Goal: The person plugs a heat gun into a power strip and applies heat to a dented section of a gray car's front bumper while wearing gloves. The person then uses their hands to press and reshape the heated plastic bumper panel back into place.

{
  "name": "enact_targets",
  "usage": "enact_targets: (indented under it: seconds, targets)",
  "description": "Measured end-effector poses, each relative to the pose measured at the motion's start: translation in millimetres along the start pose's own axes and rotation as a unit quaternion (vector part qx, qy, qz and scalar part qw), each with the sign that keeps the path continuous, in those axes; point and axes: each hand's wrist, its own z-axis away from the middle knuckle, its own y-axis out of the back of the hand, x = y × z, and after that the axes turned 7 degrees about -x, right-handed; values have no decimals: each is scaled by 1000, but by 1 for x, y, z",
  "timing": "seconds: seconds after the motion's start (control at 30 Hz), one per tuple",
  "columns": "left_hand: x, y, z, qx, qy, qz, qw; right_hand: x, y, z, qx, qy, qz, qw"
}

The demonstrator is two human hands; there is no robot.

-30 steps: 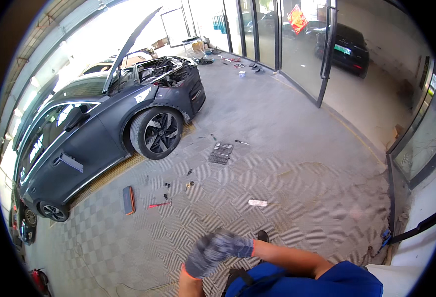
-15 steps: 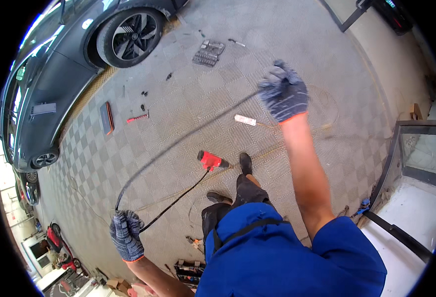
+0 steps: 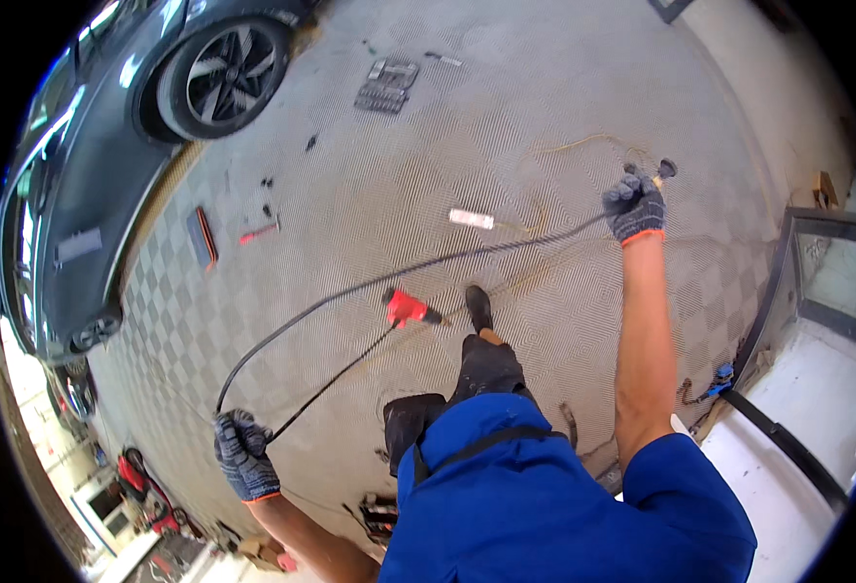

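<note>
A black power cord (image 3: 404,264) bows across in front of me, stretched between my two gloved hands. My left hand (image 3: 243,452), low at the left, is closed round it. From there a length runs back to a red corded power tool (image 3: 407,307), shaped like a heat gun, lying on the floor. Out to the far right, my right hand (image 3: 634,204) grips the cord's other stretch. A dark rounded piece (image 3: 667,168) with a pale part shows just beyond that hand; whether it is the plug I cannot tell.
A dark car (image 3: 98,185) stands at the left. On the patterned floor lie an open tool case (image 3: 387,85), a white-and-red tube (image 3: 472,219), a red-handled hammer-like tool (image 3: 260,233) and a flat dark orange-edged item (image 3: 202,239). A thin yellowish cable (image 3: 583,143) runs near my right hand.
My right hand has moved to the right and slightly nearer, carrying the cord with it. The cord now spans wider. My left hand stays nearly in place, and one foot has shifted out of sight.
</note>
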Motion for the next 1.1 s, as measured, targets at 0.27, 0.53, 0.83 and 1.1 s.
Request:
enact_targets:
  seconds: [0.27,0.53,0.83,1.1]
  targets:
    - [1,-15,-21,-17,-80,-125,989,-39,36,18,51,26,216,975]
    - [-48,6,-78,-45,-38,-72,996,107,92,-2,69,-79,564,819]
    - [-181,-88,-210,-179,150,-146,961,278,208,-118,113,-153,771,608]
    - [-320,-214,-279,-336,320,-211,860,454,219,-324,23,-90,879,467]
